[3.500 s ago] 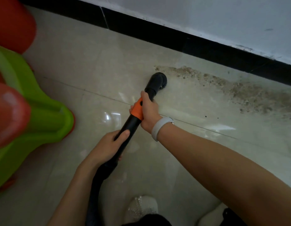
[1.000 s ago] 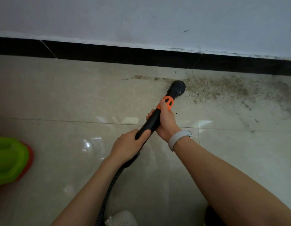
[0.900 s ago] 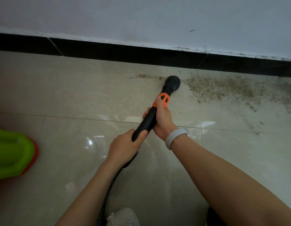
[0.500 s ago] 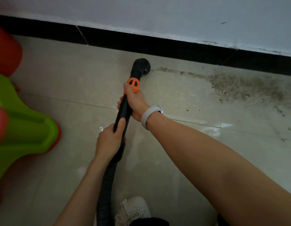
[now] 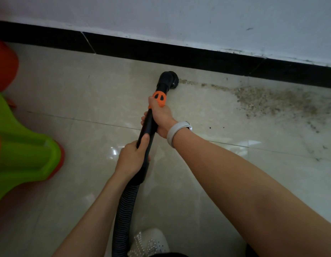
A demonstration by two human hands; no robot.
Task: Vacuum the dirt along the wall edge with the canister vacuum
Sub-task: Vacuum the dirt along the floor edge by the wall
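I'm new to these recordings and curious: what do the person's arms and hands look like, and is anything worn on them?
Both forearms are bare, with no sleeves in view, and no gloves. The right hand has a plain white band around its wrist, apparently a fitness band or watch strap. The left hand and its wrist show nothing worn. No rings are visible.

Brush (image 5: 169,78) on the floor (image 5: 86,101), just before the baseboard (image 5: 179,54), at the left end of the dirt (image 5: 268,101). Right hand (image 5: 161,115) ahead of left hand (image 5: 131,158) on the wand (image 5: 148,125); hose (image 5: 123,210) trails back. Stool (image 5: 21,149) at left edge.
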